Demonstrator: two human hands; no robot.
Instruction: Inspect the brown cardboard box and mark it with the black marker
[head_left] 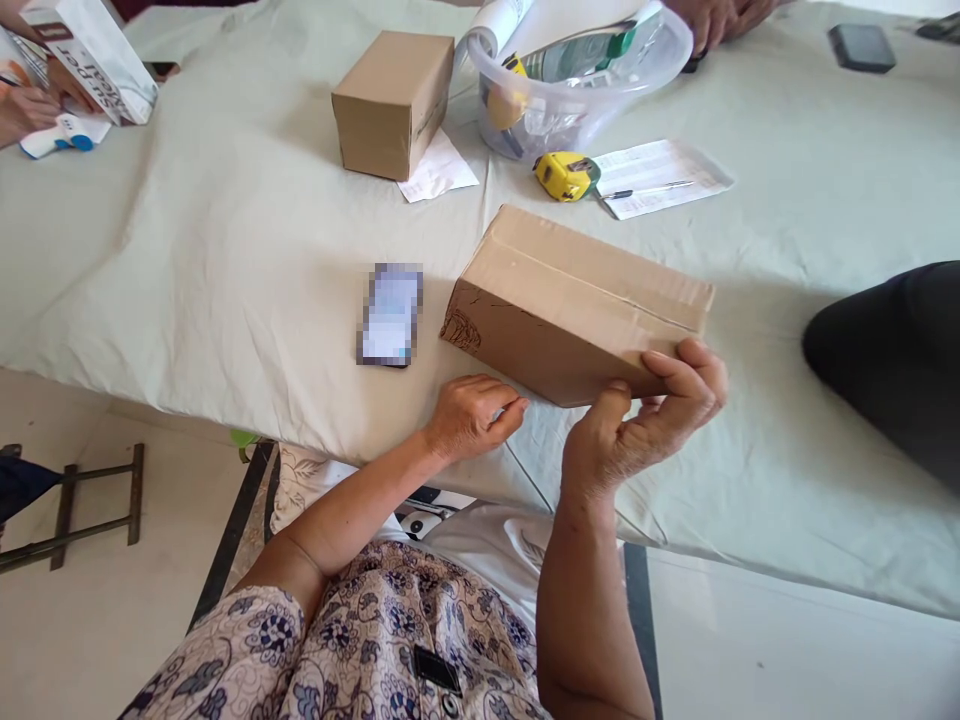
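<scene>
A brown cardboard box (577, 290) is tilted over the cloth-covered table in front of me. My right hand (641, 420) grips its near right corner, thumb on the near side and fingers round the right end. Dark printing marks the box's left end of the near side. My left hand (476, 415) rests at the table's near edge, its fingers curled in; nothing shows in them. A phone (390, 315) with a lit, blurred screen lies left of the box, beyond my left hand.
A second cardboard box (394, 105) stands on a paper slip (440, 170). Nearby are a clear plastic basin (667, 60) holding a bottle, a yellow tape measure (566, 177), and a pen (649, 190) on papers (664, 165). Other people's hands appear at upper left and top right. A dark object (892, 360) juts in at right.
</scene>
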